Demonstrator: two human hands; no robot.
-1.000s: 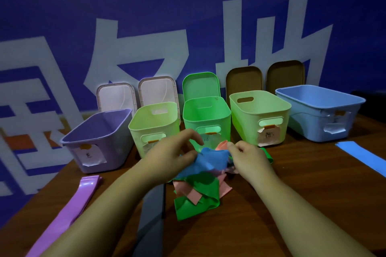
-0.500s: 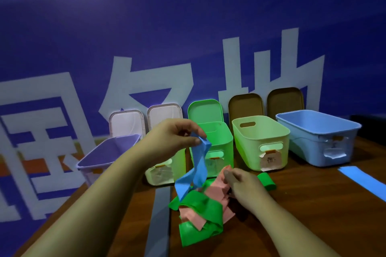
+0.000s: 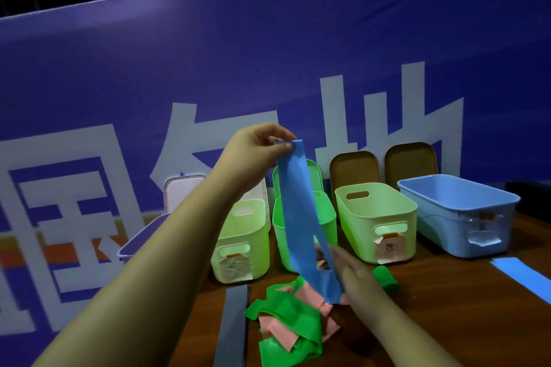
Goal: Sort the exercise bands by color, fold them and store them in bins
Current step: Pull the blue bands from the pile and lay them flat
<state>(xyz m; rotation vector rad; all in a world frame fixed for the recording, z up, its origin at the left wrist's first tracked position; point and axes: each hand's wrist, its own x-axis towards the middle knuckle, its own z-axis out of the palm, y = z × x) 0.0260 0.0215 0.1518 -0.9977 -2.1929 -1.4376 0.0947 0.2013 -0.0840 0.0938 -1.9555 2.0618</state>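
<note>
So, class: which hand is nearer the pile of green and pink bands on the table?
Right. The right hand sits low at the pile; the left hand is raised well above it, pinching the blue band.

I pinch the top end of a blue band (image 3: 298, 211) — it hangs long and flat, its lower end down among a tangled heap of green bands (image 3: 286, 316) and pink bands (image 3: 310, 298) on the table. Another blue band (image 3: 521, 274) lies flat far right. Behind stand open bins — purple (image 3: 143, 235), pale green (image 3: 241, 241), bright green (image 3: 325, 217), pale green (image 3: 378, 226), blue (image 3: 459, 211).
</note>
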